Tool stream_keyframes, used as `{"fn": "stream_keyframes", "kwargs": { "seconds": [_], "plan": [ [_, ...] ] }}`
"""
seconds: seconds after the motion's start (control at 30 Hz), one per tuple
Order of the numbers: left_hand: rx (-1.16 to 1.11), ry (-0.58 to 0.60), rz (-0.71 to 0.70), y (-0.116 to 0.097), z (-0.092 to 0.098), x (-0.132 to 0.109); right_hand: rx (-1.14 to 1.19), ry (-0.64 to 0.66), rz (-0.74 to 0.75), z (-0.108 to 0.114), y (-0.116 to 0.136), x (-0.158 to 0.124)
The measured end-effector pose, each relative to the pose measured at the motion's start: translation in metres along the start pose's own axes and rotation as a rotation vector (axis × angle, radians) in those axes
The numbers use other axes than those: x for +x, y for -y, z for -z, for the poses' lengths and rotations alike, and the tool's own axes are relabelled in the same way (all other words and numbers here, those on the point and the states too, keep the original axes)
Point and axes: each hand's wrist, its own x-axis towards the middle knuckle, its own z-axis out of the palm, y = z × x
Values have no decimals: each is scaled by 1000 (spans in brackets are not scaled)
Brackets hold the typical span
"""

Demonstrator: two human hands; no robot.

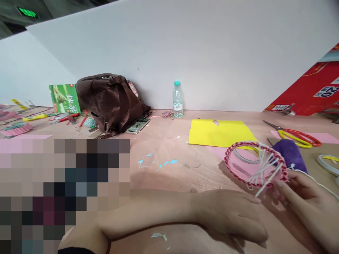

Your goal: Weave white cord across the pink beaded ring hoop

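Note:
A hoop [228, 168] wrapped in red and white, with white strings strung across its inside, is held tilted above the table at the right. My right hand [309, 203] grips its lower right rim between thumb and fingers. A thin white stick [268, 180] slants across the strings and over the near rim. My left hand [233, 215] reaches in from the left, palm down, its fingertips closed at the stick's lower end; the other fingers curl below. White yarn [317, 184] trails to the right behind my right hand. A purple cloth bundle [288, 155] lies just beyond the hoop.
Yellow paper [217, 132], tape rolls [327, 165] and red-and-yellow scissors [293, 135] lie around the hoop. Farther back are a water bottle [178, 100], a phone [138, 125] and a brown bag [111, 102]. A white partition [212, 53] stands behind. The lower left is pixelated.

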Motion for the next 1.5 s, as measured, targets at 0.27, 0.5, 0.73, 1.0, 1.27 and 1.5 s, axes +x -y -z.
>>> {"fn": "stream_keyframes", "kwargs": {
  "seconds": [0.27,0.5,0.73,1.0,1.27,1.5],
  "plan": [
    [-311,-363,761,2,15,-2,38,64,-75,0,16,4],
    [105,-360,261,-2,13,-9,49,92,-83,2,9,5],
    [171,-326,-51,-2,17,-6,67,132,-34,-1,10,4],
    [-657,-750,678,-3,5,-1,200,-18,49,-4,16,-2],
    [-1329,-603,808,5,2,0,317,-178,-25,-2,9,10],
    [-1273,-509,889,5,10,7,285,-135,-43,-3,8,9]
  ]
}}
